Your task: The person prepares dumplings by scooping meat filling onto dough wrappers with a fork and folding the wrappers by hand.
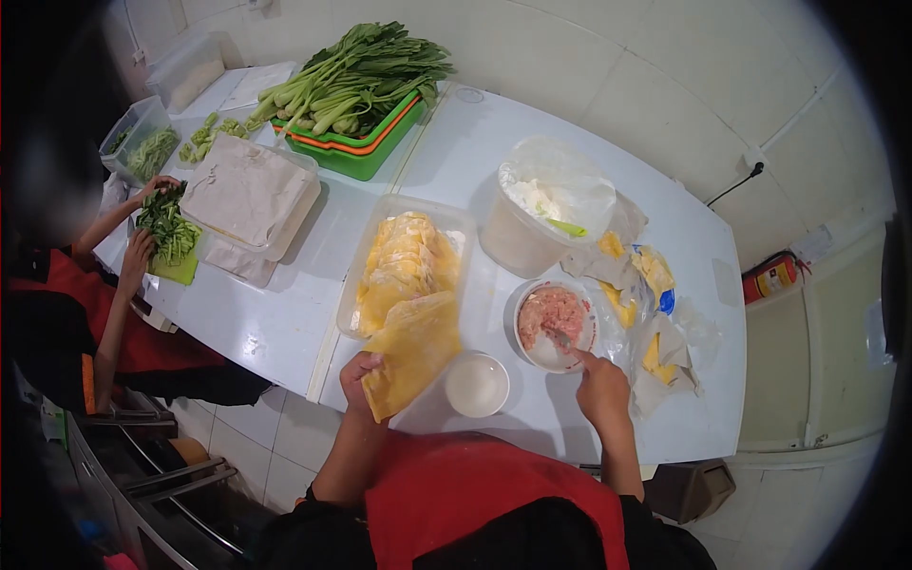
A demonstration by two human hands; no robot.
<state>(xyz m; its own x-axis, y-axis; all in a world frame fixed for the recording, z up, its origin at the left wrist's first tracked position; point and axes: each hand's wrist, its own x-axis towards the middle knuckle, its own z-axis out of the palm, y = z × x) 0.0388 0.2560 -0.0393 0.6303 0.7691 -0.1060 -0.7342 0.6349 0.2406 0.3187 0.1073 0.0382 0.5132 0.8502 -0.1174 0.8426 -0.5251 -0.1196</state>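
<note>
My left hand (358, 382) grips a yellow dough wrapper sheet (415, 350) by its near-left edge, thumb on top. The sheet, perhaps several layers, slants over the near end of a clear plastic tub (465, 249). Floury yellow folded pieces (404, 255) lie in rows in that tub. To the right, my right hand (602, 388) closes on a spoon (562, 339), whose end sits in pink minced meat (549, 312) in a white bowl (548, 357). A small white bowl (478, 384) of pale liquid stands between my hands.
Behind the meat stands a bag-lined tub (527, 228) with white powder and a green handle. Paper and yellow scraps (655, 356) lie at right. Green crates (385, 152) hold leafy greens (366, 81). At left, a co-worker's hands (140, 252) touch cut greens (171, 237) beside a paper-covered tub (242, 190).
</note>
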